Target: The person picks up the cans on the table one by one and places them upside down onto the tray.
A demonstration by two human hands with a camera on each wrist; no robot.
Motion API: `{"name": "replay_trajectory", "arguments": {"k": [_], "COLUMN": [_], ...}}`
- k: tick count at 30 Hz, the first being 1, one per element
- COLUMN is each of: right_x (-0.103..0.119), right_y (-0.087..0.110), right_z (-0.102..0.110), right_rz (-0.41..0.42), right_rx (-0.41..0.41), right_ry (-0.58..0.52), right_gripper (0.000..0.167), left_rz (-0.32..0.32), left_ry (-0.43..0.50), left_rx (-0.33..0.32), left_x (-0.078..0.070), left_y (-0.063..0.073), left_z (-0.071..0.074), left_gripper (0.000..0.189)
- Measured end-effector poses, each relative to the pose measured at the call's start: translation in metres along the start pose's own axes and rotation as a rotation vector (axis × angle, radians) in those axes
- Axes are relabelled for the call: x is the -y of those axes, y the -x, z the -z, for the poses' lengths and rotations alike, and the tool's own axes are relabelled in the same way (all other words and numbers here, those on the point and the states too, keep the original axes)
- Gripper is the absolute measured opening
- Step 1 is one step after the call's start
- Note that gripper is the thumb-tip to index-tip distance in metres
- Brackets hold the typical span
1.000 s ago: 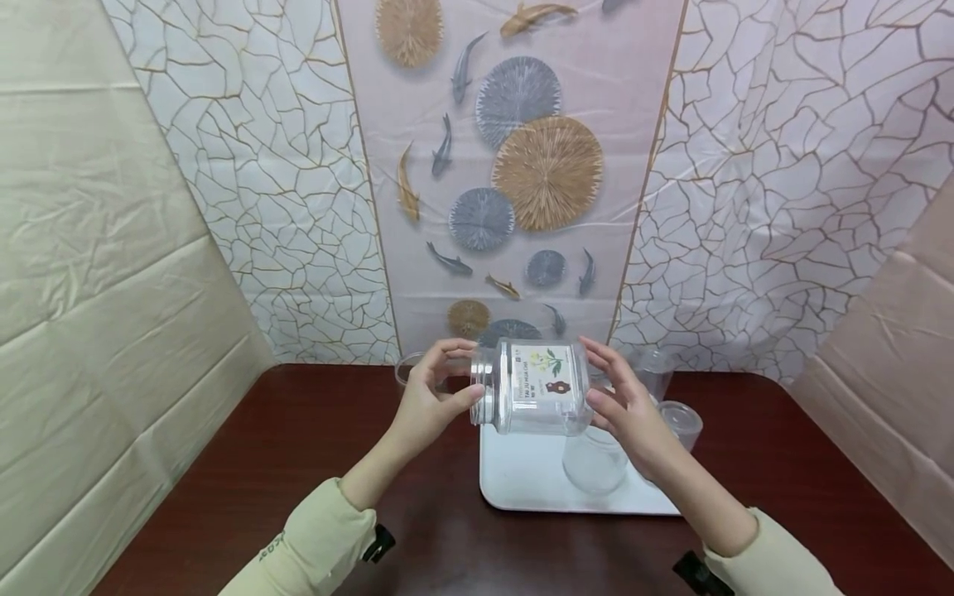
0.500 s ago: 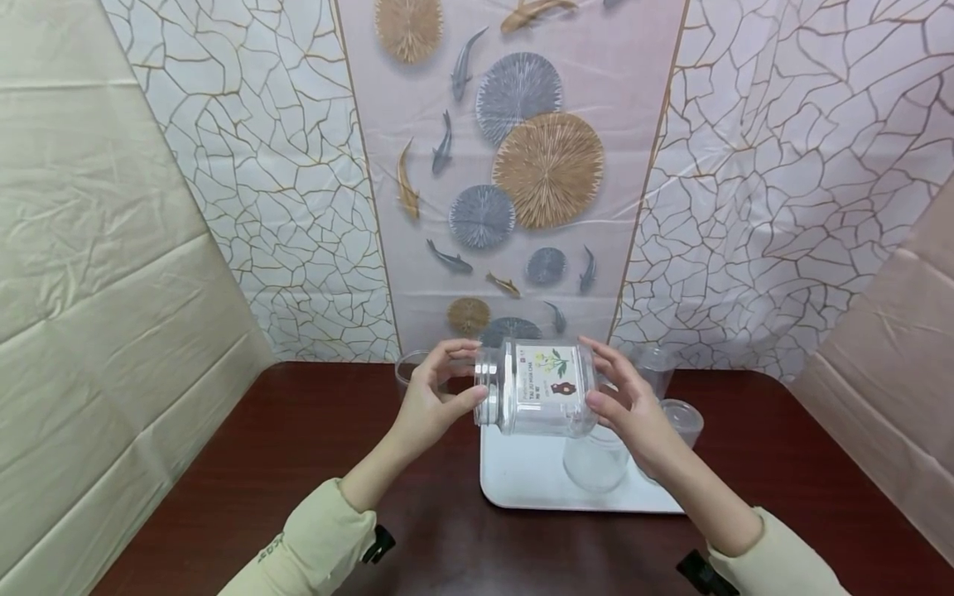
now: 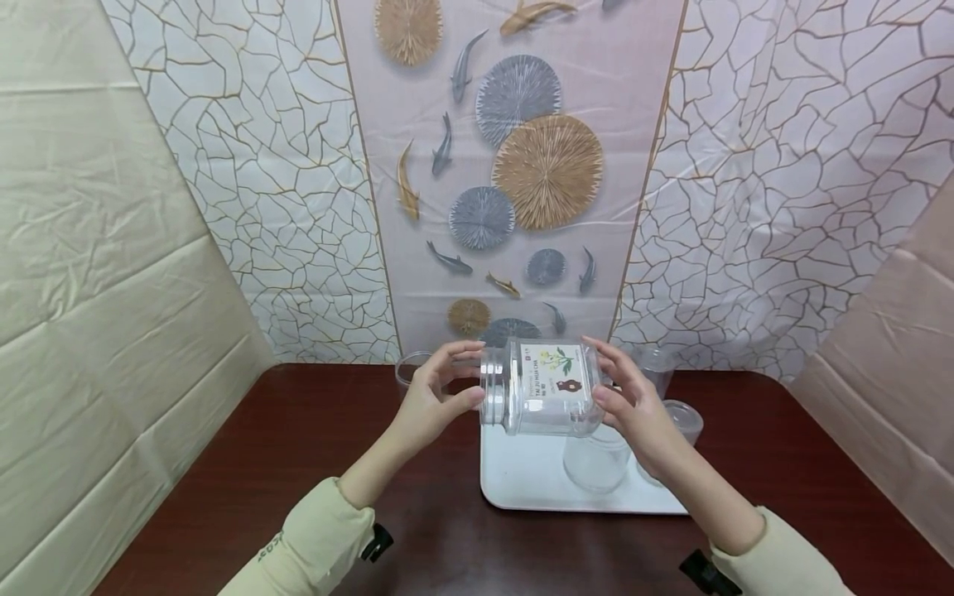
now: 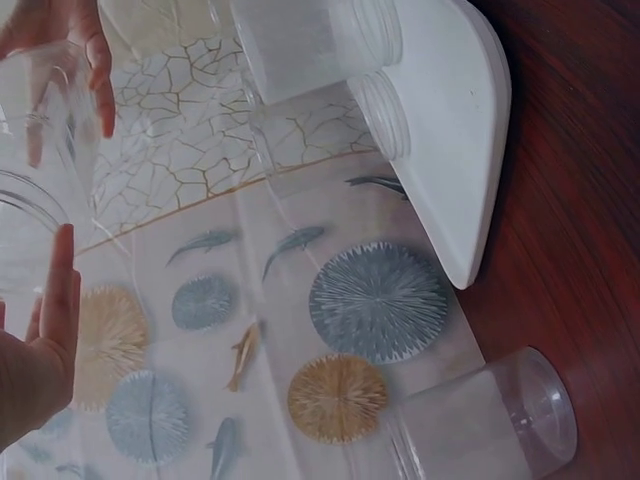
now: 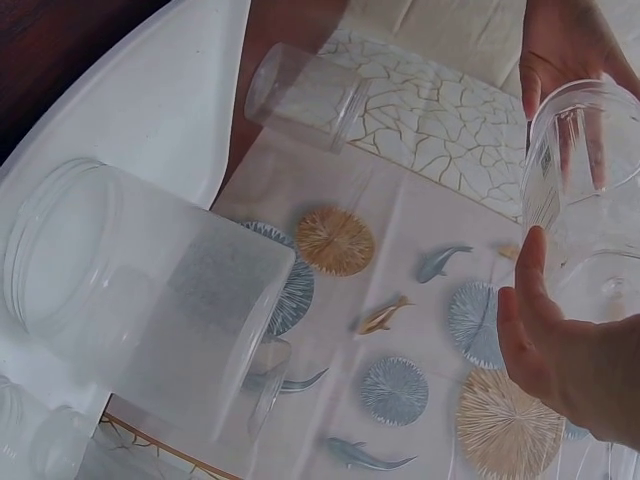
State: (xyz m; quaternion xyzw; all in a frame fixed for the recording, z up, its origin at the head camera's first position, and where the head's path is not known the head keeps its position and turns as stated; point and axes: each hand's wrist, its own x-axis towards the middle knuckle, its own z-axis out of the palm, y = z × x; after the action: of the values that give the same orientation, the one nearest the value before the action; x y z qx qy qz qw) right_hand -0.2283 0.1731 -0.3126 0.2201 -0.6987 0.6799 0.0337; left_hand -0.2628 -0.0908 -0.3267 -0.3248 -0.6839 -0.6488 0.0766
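In the head view a clear plastic jar [image 3: 555, 389] lies sideways in the air between both hands, its threaded neck to the left. A paper label with a yellow flower and a brown bear faces up toward me. My left hand [image 3: 440, 389] holds the neck, thumb in front and fingers behind. My right hand [image 3: 641, 410] grips the base end with thumb and fingers. No lid is on the neck. Part of the jar also shows in the left wrist view, near the left hand [image 4: 40, 360], and in the right wrist view beside the right hand [image 5: 570, 350].
A white tray [image 3: 522, 480] lies under the jar on the dark red table [image 3: 298, 463]. On it stand several clear containers, among them a round one [image 3: 596, 463] at the front. Another clear container [image 5: 305, 95] stands left of the tray. A patterned cloth hangs behind.
The jar has shifted slightly to the right, and the right hand with it. The left hand stays nearly in place, its thumb at the neck.
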Motion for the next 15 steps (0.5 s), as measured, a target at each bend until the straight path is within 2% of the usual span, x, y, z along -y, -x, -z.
{"name": "replay_trajectory", "arguments": {"k": [7,15], "right_x": [-0.0011,-0.0026], "right_y": [-0.0007,-0.0012], "right_z": [0.0014,0.0036], "right_rz": [-0.041,-0.019], "right_rx": [-0.008,0.015], "right_ry": [0.057,0.038], "right_gripper": [0.051,0.049], "left_rz": [-0.009,0.010], "left_ry": [0.027,-0.052], "left_rx": [0.051,0.064], "left_x": [0.0047,0.0056], "left_y": [0.0004,0.0020], "left_z": [0.0044,0.0082], "left_gripper": [0.066,0.055]}}
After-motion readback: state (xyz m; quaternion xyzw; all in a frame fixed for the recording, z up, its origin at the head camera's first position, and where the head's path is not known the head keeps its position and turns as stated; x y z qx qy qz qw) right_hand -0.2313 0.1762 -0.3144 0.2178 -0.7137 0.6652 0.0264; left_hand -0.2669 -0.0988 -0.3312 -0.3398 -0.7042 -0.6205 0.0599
